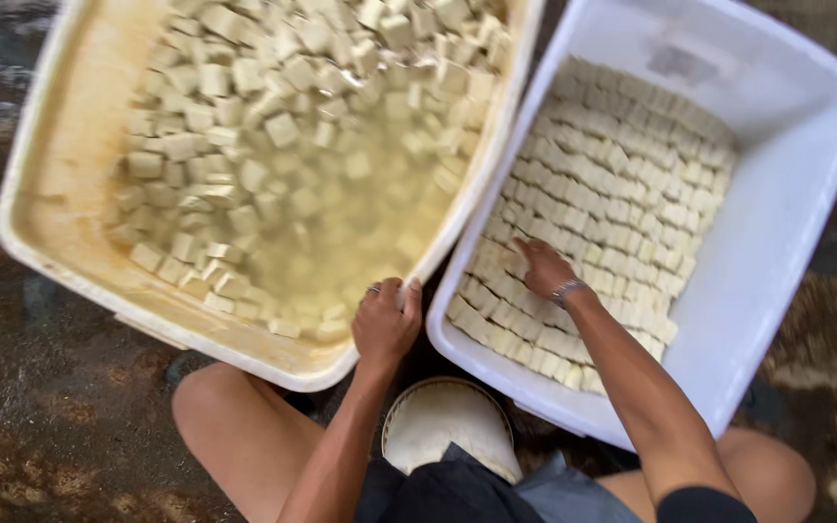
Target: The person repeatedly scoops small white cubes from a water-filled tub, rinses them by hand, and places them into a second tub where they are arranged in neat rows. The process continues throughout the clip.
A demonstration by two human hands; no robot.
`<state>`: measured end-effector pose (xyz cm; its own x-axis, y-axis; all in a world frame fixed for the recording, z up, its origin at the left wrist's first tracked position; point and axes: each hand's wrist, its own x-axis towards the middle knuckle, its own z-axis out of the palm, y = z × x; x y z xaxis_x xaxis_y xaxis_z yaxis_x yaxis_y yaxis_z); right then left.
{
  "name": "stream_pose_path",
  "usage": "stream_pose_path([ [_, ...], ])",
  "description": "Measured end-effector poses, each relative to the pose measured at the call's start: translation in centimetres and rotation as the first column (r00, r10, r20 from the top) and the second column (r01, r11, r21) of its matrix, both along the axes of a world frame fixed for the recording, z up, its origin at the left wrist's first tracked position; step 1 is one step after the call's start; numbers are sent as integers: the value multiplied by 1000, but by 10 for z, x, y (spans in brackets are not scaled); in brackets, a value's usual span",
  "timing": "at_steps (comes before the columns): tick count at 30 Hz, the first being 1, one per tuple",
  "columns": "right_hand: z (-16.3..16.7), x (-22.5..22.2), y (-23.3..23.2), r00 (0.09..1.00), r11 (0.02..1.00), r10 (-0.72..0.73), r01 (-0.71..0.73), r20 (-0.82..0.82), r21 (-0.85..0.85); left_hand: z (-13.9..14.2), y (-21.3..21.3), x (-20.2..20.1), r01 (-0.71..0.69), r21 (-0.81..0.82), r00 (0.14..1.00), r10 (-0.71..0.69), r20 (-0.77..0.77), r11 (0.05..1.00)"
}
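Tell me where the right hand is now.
In the head view, the right hand lies right of centre inside the white tub, palm down on the packed rows of pale cubes, near the tub's left wall.

We see our left hand gripping the rim of the cream tub, where tofu cubes float in cloudy water. Our right hand rests flat on the packed rows of cubes in the white tub beside it.
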<state>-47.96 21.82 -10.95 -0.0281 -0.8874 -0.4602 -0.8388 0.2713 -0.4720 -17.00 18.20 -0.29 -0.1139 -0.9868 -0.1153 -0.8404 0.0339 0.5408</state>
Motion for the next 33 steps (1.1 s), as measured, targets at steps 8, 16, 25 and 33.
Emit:
stream_pose_path([
  [8, 109, 49, -81, 965, 740, -148, 255, 218, -623, -27, -65, 88, -44, 509, 597, 431, -676, 860],
  [16, 73, 258, -171, 936, 811, 342, -252, 79, -528, 27, -169, 204, -356, 479, -135, 463, -876, 802],
  [25, -18, 360, -222, 682, 755, 563, -654, -467, -44, 27, -220, 264, -421, 627, -377, 503, -778, 655],
  [33, -8, 337, -248, 951, 948, 263, -286, -163, -137, 25, -205, 281, -437, 639, -400, 499, -769, 633],
])
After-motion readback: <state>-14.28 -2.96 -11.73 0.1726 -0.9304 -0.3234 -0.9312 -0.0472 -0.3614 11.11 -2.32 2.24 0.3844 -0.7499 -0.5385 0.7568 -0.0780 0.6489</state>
